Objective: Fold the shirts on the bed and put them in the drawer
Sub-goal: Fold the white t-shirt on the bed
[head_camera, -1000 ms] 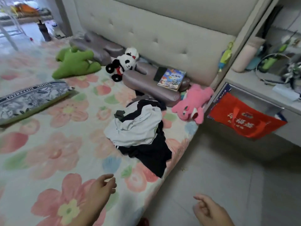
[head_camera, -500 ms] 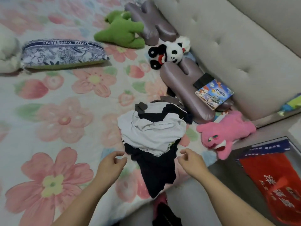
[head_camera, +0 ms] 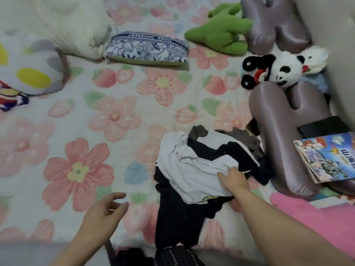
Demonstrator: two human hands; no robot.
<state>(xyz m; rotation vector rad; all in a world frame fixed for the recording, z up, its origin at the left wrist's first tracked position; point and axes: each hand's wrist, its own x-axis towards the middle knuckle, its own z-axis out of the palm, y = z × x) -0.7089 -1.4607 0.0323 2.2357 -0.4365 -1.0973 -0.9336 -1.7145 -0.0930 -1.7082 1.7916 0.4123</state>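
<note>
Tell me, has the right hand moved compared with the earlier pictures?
Yes. The right hand went forward from the near side of the clothes pile onto it and now grips the white shirt.

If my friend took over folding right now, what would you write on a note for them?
Left hand: open, hovering above the floral bed sheet, holding nothing.
Right hand: grips the white shirt on top of the pile.
Shirts: one crumpled pile near the bed's edge. A dark shirt lies under the white one, and a grey one is behind it.
Done: nothing folded yet.
Left: fold each shirt and put them in the drawer, which is out of view.
</note>
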